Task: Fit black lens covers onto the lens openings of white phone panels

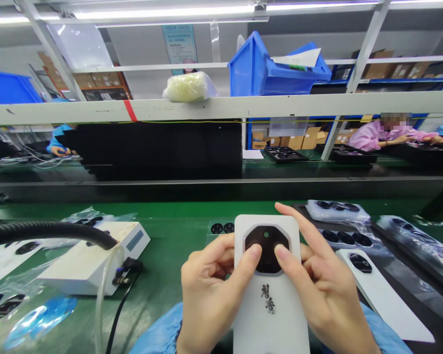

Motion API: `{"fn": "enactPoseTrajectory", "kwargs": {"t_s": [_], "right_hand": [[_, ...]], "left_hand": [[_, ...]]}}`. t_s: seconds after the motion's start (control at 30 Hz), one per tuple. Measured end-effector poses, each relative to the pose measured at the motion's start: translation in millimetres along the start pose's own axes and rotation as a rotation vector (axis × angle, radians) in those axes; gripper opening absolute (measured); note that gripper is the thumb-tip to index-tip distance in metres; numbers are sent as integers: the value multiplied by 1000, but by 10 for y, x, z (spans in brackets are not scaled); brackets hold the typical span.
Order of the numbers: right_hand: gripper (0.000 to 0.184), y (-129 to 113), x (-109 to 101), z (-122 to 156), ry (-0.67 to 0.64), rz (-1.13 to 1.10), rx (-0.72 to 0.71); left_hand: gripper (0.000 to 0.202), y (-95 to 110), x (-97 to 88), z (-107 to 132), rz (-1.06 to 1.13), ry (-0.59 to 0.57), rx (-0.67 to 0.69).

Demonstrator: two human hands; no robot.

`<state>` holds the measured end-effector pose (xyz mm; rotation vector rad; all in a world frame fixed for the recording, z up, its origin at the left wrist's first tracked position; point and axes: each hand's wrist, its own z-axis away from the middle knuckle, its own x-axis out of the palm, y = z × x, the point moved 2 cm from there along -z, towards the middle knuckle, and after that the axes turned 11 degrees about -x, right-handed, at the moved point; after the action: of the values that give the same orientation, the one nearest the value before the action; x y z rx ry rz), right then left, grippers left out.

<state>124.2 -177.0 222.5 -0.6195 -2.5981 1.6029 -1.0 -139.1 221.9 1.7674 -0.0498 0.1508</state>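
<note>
A white phone back cover (268,314) stands upright between my hands, with black brush-style characters printed on it. Its dark octagonal camera module (267,248) sits near the top. My left hand (214,290) grips the cover's left side, and its thumb rests on the module's lower left edge. My right hand (325,280) holds the right side, with the thumb on the module's lower right edge and the index finger raised above it. Part of the cover's lower end is out of view.
A second white cover (378,295) lies to my right, beside plastic-bagged dark camera parts (337,211). To my left stand a white machine (92,258) with a black hose and clear tube. A co-worker's pink sleeve (387,137) shows beyond the raised beam.
</note>
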Motion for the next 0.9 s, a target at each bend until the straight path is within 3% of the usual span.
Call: {"fn": "enactPoseTrajectory", "kwargs": {"t_s": [0.23,0.47,0.67,0.9], "right_hand": [[47,-25,28,23,6,-79,31],[52,-11,-7,11,-16,-44,34],[56,0,4,14,15,-87,68],[54,27,-37,21,-5,-6,-53]], "left_hand": [[13,-14,-25,-9,-27,3,42],[28,-10,-47,-8,-71,-3,-13],[28,-15,-51,-22,-24,-75,-85],[29,-1,-58,-10,-49,-52,-44]]}}
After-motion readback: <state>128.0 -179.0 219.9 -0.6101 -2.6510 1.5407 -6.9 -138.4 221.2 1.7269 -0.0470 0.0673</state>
